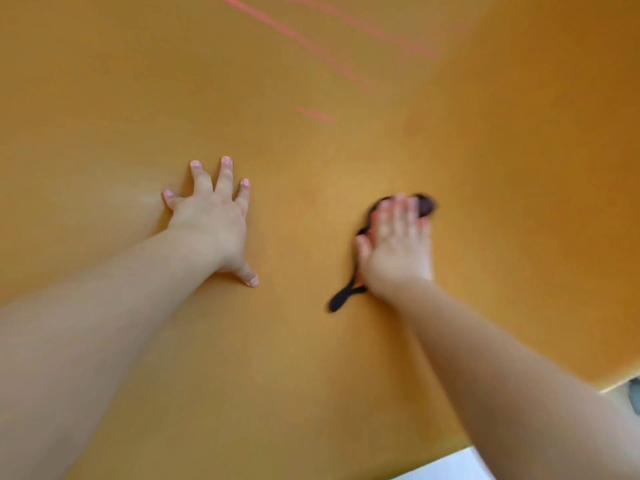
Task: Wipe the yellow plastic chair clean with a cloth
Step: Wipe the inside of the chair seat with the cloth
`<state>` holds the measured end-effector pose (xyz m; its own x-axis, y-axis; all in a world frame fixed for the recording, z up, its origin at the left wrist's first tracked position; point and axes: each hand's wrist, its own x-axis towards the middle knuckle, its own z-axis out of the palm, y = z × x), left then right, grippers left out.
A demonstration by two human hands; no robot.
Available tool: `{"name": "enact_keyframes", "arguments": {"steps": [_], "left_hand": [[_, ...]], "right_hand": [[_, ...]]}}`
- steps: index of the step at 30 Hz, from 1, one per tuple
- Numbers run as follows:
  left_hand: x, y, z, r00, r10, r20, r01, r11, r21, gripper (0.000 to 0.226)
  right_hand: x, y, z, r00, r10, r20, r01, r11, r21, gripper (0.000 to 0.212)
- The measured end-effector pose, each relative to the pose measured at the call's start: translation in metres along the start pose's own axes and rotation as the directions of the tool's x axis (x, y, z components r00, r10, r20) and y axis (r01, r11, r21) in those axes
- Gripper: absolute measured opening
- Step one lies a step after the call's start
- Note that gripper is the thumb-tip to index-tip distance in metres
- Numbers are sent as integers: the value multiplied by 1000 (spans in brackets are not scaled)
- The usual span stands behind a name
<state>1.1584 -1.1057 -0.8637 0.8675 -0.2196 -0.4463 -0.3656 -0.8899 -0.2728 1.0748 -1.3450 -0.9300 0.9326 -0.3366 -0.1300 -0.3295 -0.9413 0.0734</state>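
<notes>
The yellow plastic chair (311, 375) fills nearly the whole view as a broad orange-yellow surface. My left hand (211, 220) lies flat on it with fingers spread, left of centre. My right hand (398, 247) presses a dark cloth (341, 297) flat against the surface with straight fingers; the hand is blurred. The cloth shows as a dark edge past the fingertips and as a strip trailing out beside the wrist; most of it is hidden under the palm.
Several pink streaks (304, 39) cross the chair surface at the top, and a short one (315, 115) lies lower. The chair's edge (613, 388) runs along the bottom right, with pale floor (450, 469) beyond it.
</notes>
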Motion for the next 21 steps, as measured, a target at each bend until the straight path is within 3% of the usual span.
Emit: {"name": "enact_keyframes", "arguments": {"steps": [2,4,6,7,9,11,12,14,16,18,20,21], "left_hand": [[-2,-2,0,1000,15,-8,-15,1000,10,159],[-4,-3,-1,1000,29,-8,-29,999,19,155],[-6,-3,-2,999,39,6,-39,999,11,152],[-6,-3,-3,999,44,19,-44,999,2,152],[-4,-2,-2,998,43,35,-43,999,-6,153],[0,-1,0,999,37,31,-37,999,2,154],[1,0,0,999,35,34,-35,999,1,154],[0,2,-2,998,36,43,-36,999,-1,153],[-2,3,-5,998,32,50,-32,999,-6,154],[-3,3,-6,998,32,56,-31,999,-13,155],[-3,3,-7,998,30,56,-30,1000,-7,156],[-3,2,-6,998,32,56,-32,999,-2,156]], "right_hand": [[-40,-54,5,970,-232,67,224,968,112,76],[-92,-72,1,868,-472,153,447,878,172,71],[-134,-47,-7,739,-631,235,601,776,193,69],[-142,-23,-10,714,-650,259,624,759,185,69],[-129,38,-13,792,-548,270,554,830,59,73],[-87,102,-21,939,-279,203,309,942,-133,78],[-66,126,-28,975,-145,167,179,962,-207,76],[-36,141,-34,992,48,120,-17,968,-250,72],[-31,107,-27,982,155,107,-137,977,-163,73],[-56,44,-13,978,94,187,-91,996,-24,75],[-103,-26,-5,951,-177,254,149,981,128,74],[-129,-56,-5,900,-337,274,289,936,203,73]]}}
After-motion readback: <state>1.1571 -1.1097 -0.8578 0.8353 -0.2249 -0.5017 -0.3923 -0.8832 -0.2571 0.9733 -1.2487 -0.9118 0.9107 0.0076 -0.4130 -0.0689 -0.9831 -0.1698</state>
